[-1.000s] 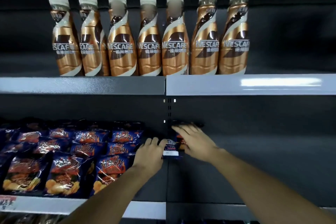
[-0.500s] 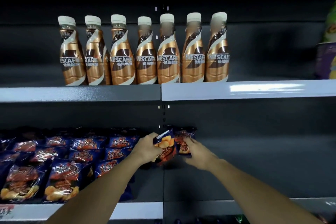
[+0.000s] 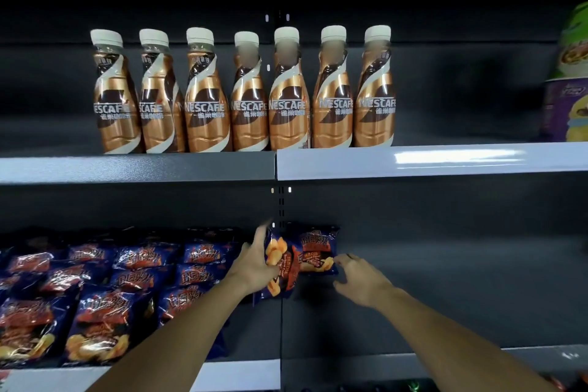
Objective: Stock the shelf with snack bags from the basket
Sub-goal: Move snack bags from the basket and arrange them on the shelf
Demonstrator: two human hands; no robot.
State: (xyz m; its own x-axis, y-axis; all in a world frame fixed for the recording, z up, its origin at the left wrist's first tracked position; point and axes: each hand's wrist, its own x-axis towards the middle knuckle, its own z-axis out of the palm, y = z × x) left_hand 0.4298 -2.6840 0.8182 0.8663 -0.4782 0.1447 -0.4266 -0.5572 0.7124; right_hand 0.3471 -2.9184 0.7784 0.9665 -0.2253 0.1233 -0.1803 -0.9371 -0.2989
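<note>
Two dark blue snack bags with orange chips printed on them stand at the middle of the lower shelf (image 3: 445,312). My left hand (image 3: 254,264) grips the left bag (image 3: 281,267) by its left edge, holding it turned sideways. The right bag (image 3: 316,250) stands upright behind it, facing front. My right hand (image 3: 359,277) hovers just right of that bag with fingers spread, fingertips near its lower right corner. Several rows of the same snack bags (image 3: 105,289) fill the shelf's left half. The basket is out of view.
Several brown Nescafe bottles (image 3: 248,92) line the upper shelf (image 3: 413,161). Green and purple packages (image 3: 569,79) stand at the upper shelf's far right. The lower shelf's right half is bare dark metal. A slotted upright (image 3: 281,200) divides the shelf bays.
The view has shifted down and back. My left hand lifted a bag upright from flat on the shelf. My right hand came off the other bag and drew back to the right.
</note>
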